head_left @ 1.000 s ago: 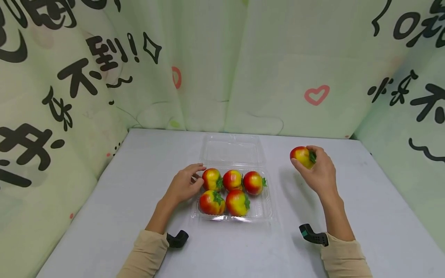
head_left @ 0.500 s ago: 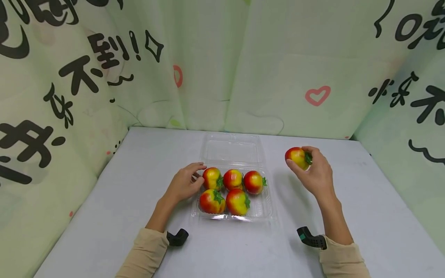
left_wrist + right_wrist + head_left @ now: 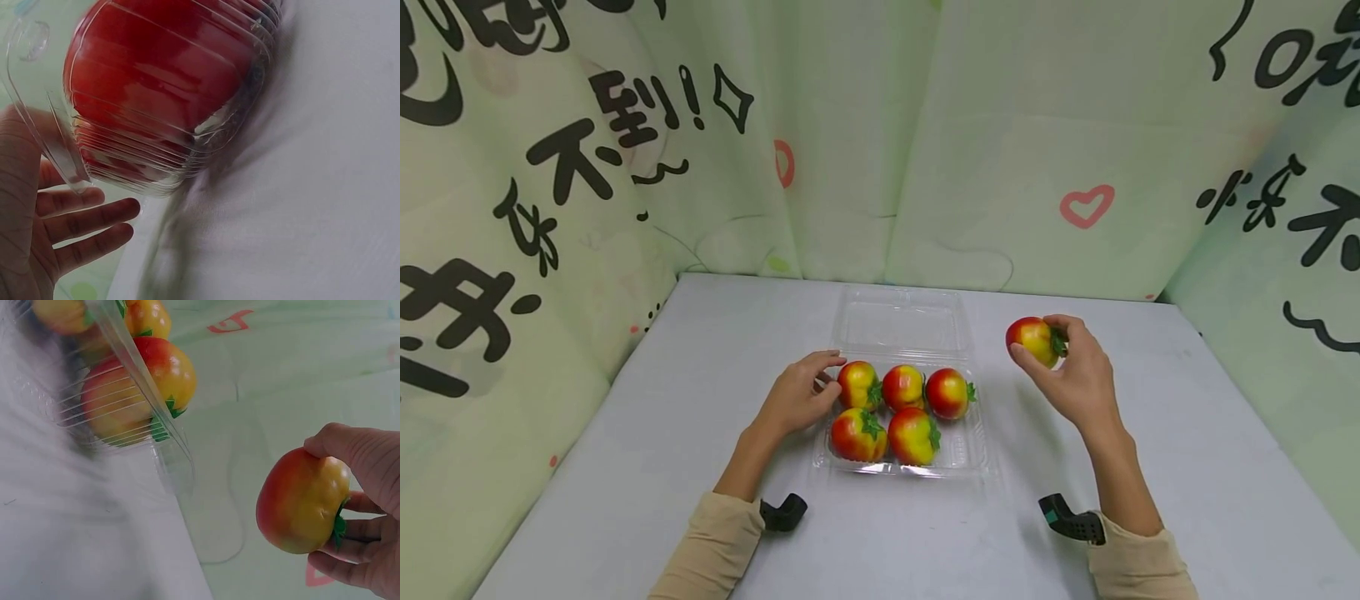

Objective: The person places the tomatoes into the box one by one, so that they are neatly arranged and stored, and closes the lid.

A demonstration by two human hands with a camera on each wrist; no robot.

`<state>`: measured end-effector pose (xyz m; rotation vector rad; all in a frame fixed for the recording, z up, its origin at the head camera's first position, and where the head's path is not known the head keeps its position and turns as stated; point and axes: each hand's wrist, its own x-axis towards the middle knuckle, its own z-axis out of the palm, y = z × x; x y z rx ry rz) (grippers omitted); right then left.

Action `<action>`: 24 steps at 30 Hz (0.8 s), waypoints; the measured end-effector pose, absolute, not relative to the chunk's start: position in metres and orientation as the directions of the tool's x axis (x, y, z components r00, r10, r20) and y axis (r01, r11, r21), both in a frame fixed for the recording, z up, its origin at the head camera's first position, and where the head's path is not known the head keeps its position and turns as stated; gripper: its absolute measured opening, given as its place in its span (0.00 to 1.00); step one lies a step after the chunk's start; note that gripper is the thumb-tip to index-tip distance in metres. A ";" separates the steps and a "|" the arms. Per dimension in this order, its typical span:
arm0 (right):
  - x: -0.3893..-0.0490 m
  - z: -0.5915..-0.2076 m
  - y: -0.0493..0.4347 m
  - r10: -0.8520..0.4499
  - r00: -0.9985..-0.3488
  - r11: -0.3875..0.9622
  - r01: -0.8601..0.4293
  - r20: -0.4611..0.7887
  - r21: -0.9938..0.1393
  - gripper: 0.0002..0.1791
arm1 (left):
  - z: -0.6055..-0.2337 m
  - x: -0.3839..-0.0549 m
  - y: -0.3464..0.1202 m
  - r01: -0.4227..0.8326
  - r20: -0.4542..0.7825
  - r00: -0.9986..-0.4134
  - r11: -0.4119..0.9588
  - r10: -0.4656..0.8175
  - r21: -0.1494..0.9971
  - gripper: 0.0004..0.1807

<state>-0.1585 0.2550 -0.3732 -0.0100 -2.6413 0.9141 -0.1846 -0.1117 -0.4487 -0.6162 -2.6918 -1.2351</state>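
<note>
My right hand holds a red-and-yellow persimmon with a green leafy cap, raised to the right of a clear plastic clamshell box. In the right wrist view the thumb lies on top of this persimmon and the fingers curl beneath it. Inside the box sit several similar persimmons, three in the back row and two in front. The front right spot holds none. My left hand rests at the box's left edge. In the left wrist view its fingers are extended beside the clear rim.
The box's lid lies folded back, flat behind the tray. Everything rests on a white table. A pale green curtain with black writing and hearts surrounds the back and sides. Black bands sit on both wrists.
My right hand has moved a little to the left, toward the box, still holding the persimmon. The left hand, the box and the persimmons in it stay in place.
</note>
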 end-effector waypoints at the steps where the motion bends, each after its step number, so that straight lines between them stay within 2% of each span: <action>1: -0.158 -0.373 0.254 0.115 -0.940 0.791 -0.109 0.321 -0.602 0.37 | -0.449 -0.185 -0.112 0.410 0.270 -0.910 0.585 0.314 0.700 0.23; 18: -0.145 -0.359 0.240 0.043 -0.950 0.781 -0.160 0.308 -0.604 0.37 | -0.447 -0.182 -0.111 0.388 0.251 -0.920 0.597 0.302 0.703 0.23; 24: -0.140 -0.353 0.235 0.016 -0.970 0.807 -0.130 0.241 -0.577 0.39 | -0.446 -0.182 -0.110 0.385 0.250 -0.921 0.597 0.299 0.704 0.23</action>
